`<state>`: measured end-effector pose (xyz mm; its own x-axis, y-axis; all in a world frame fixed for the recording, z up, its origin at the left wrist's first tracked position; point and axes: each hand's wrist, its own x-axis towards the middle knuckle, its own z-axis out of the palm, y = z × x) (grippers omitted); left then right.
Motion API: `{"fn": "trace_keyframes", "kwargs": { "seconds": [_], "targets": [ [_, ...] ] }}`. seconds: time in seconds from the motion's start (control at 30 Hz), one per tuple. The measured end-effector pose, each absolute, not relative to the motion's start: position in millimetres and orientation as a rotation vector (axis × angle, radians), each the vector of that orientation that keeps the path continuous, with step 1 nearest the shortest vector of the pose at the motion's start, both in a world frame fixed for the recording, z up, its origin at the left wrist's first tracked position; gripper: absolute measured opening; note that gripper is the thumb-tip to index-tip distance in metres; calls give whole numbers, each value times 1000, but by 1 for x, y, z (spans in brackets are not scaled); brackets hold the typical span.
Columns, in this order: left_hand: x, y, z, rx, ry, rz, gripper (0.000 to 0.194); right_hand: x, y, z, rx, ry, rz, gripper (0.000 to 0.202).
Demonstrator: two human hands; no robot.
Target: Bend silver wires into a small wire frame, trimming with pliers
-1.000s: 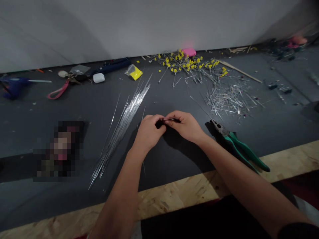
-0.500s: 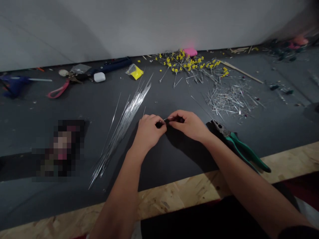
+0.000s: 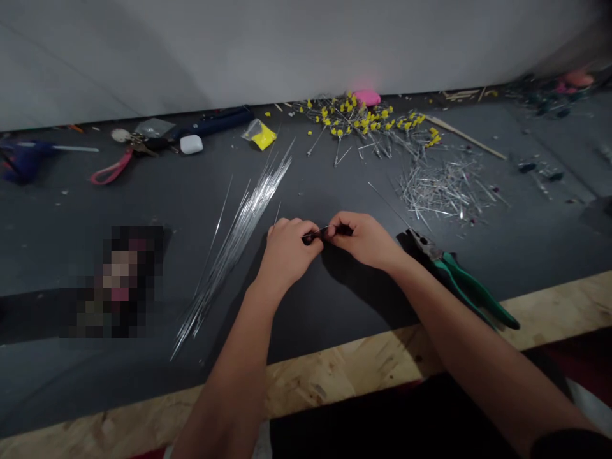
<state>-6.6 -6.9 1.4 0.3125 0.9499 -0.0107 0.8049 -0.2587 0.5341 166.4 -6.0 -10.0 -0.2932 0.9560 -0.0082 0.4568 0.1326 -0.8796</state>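
Both hands meet over the dark tabletop, fingertips nearly touching. My left hand [image 3: 291, 245] is closed in a pinch on a thin metal wire, and a straight wire end [image 3: 278, 213] shows just behind its knuckles. My right hand [image 3: 358, 239] pinches the same thin wire [image 3: 329, 227] from the other side, thumb against forefinger. Whatever is dark between the fingertips is too shadowed to make out. Left of the hands lies a bundle of long straight wires [image 3: 239, 236]. Pliers with green handles [image 3: 459, 280] rest beside my right forearm.
Behind my right hand lie a heap of short wire pieces [image 3: 440, 188] and wires with yellow tips [image 3: 363, 121]. A yellow packet [image 3: 262, 136], a white case [image 3: 191, 145], keys with a pink strap [image 3: 112, 171] and a blue glue gun [image 3: 29, 159] line the back. A wooden edge [image 3: 335, 376] runs along the front.
My hands have barely moved; the fingertips have shifted slightly apart, with a bit more of the thin wire showing between them. The whole view has tilted a little.
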Motion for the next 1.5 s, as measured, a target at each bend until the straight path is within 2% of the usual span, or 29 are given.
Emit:
{"fn": "trace_keyframes", "kwargs": {
  "seconds": [0.53, 0.97, 1.27, 1.5],
  "targets": [
    [-11, -4, 0, 2086, 1502, 501, 12, 161, -6, -13, -1344, -1810, 1088, 5],
    [-14, -5, 1, 1532, 1245, 952, 22, 164, -4, -6, -1271, -1588, 1325, 16],
    [-15, -6, 3, 1538, 1303, 955, 24, 164, -4, -4, -1238, -1588, 1344, 16],
    [-12, -4, 1, 1329, 1216, 974, 26, 163, -3, -9, -1199, -1450, 1394, 20]
  ]
}}
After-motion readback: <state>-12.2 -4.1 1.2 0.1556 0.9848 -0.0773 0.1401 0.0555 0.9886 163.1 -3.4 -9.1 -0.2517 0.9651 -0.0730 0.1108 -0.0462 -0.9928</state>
